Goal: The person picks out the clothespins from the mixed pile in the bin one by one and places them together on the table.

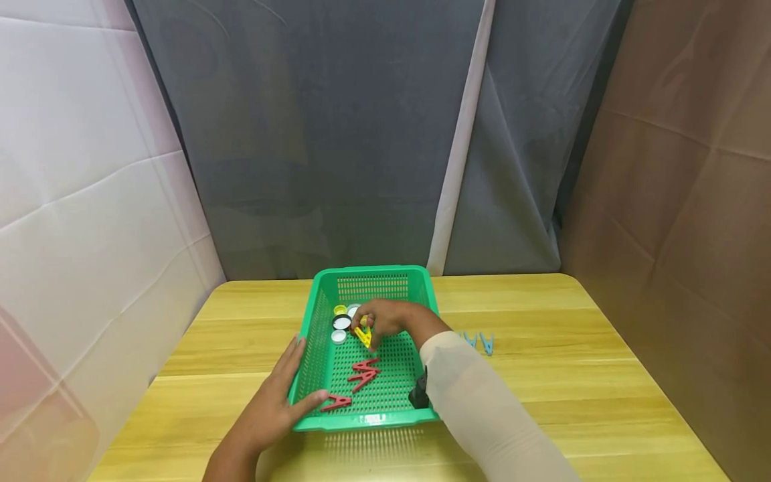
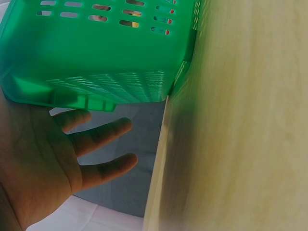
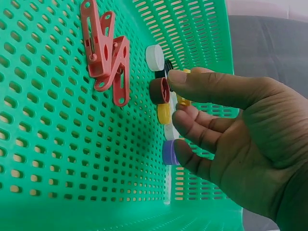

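A green perforated basket (image 1: 367,421) sits on the table. Along its left rim my left hand (image 1: 271,405) rests, thumb over the edge and inside; in the left wrist view the other fingers (image 2: 103,137) are straight and spread outside the wall. My right hand (image 1: 388,317) reaches into the basket and pinches a yellow clothespin (image 1: 364,337) between thumb and fingers, just above the bottle caps. These include a white cap (image 3: 155,58), a brown cap (image 3: 159,91), a yellow cap (image 3: 164,113) and a purple cap (image 3: 169,152). Several red clothespins (image 1: 364,381) lie nearer me in the basket.
Light blue clothespins (image 1: 486,344) lie on the wooden table (image 1: 602,402) to the right of the basket, partly behind my right sleeve (image 1: 482,408). A black object (image 1: 418,393) shows beside that sleeve. Grey cloth (image 1: 337,167) hangs behind the table, with more cloth at both sides.
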`<state>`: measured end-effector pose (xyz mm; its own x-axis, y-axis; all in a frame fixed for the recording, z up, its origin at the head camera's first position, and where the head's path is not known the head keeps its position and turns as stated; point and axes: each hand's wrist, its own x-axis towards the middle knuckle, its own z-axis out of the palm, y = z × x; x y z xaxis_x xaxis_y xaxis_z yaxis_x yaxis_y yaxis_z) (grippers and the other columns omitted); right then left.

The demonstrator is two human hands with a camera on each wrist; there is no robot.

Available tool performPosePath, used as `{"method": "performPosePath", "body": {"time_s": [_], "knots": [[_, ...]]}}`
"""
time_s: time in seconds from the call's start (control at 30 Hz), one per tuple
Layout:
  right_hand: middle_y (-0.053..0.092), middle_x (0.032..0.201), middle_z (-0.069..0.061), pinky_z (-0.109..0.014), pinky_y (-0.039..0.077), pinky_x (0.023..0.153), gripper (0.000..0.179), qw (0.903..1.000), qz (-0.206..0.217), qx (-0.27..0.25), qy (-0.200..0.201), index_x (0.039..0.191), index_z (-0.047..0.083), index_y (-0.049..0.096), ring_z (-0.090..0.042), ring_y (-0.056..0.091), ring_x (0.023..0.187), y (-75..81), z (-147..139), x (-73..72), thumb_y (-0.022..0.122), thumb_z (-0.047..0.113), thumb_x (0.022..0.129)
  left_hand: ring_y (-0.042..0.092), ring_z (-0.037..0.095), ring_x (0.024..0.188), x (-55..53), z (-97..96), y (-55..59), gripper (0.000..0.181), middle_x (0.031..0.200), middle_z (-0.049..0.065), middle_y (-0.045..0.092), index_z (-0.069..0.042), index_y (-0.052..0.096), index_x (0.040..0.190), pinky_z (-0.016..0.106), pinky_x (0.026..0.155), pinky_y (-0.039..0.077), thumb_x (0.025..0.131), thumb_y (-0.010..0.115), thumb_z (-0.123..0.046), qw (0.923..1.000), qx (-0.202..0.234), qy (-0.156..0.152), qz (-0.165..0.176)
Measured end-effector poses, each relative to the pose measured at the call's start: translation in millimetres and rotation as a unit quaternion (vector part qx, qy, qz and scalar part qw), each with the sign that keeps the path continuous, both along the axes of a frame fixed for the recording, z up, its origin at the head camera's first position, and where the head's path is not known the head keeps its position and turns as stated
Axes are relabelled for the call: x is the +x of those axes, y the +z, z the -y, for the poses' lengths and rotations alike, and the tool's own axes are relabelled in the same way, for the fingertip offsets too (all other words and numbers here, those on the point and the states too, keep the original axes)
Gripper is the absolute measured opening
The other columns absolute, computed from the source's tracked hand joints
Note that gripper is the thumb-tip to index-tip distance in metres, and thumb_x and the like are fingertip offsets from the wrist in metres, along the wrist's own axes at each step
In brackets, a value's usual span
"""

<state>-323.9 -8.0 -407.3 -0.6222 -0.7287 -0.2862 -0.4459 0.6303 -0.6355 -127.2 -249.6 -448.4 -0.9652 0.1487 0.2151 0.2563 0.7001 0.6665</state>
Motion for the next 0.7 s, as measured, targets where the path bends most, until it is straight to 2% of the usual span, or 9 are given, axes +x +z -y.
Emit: {"method": "performPosePath", "body": {"time_s": [0.1,0.33,0.5,0.63,0.7], "knots": [[0.061,0.154,-0.017,-0.054,0.055,0.114,0.055,1.0000,-0.001,0.003,0.005,0.140,0.017,0.073,-0.038,0.057,0.146,0.9,-1,-0.7,0.091,0.007,0.089,0.026,0.062,0.161,-1.1,-0.1,-0.2,0.103,0.180,0.029,0.018,-0.006,0.021,0.175,0.085,0.117,0.033,0.098,0.079,-0.042,1.0000,-0.001,0.001,0.000],[0.060,0.149,-0.020,-0.052,0.057,0.109,0.058,0.9997,-0.002,0.000,-0.023,0.142,0.014,0.069,-0.038,0.059,0.137,7.0,-7,-1.5,0.092,0.016,0.089,0.026,0.062,0.161,-3.3,-1.6,-0.7,0.103,0.180,0.029,0.018,-0.006,0.021,0.175,0.084,0.118,0.034,0.098,0.080,-0.041,1.0000,0.000,0.000,0.000],[0.059,0.156,-0.017,-0.052,0.056,0.111,0.059,0.9983,0.005,-0.034,-0.047,0.143,0.014,0.069,-0.036,0.058,0.141,12.0,-15,-7.1,0.092,0.018,0.089,0.027,0.062,0.161,-3.6,-1.7,0.3,0.103,0.180,0.029,0.018,-0.006,0.021,0.175,0.084,0.117,0.034,0.098,0.079,-0.042,1.0000,-0.003,0.001,0.000],[0.067,0.141,-0.013,-0.049,0.057,0.105,0.058,0.9954,0.008,-0.071,-0.064,0.141,0.012,0.071,-0.031,0.063,0.124,15.3,-24,-11.7,0.092,0.017,0.088,0.027,0.062,0.161,-3.6,-2.0,0.9,0.103,0.180,0.029,0.018,-0.006,0.020,0.175,0.084,0.118,0.034,0.098,0.079,-0.041,1.0000,-0.002,0.002,-0.001],[0.068,0.138,-0.012,-0.047,0.058,0.103,0.056,0.9936,0.012,-0.089,-0.069,0.139,0.012,0.072,-0.032,0.063,0.123,15.9,-28,-12.7,0.092,0.016,0.088,0.027,0.063,0.161,-3.1,-2.1,0.8,0.103,0.180,0.029,0.018,-0.006,0.020,0.175,0.084,0.117,0.034,0.098,0.079,-0.041,1.0000,0.000,0.002,0.000]]}}
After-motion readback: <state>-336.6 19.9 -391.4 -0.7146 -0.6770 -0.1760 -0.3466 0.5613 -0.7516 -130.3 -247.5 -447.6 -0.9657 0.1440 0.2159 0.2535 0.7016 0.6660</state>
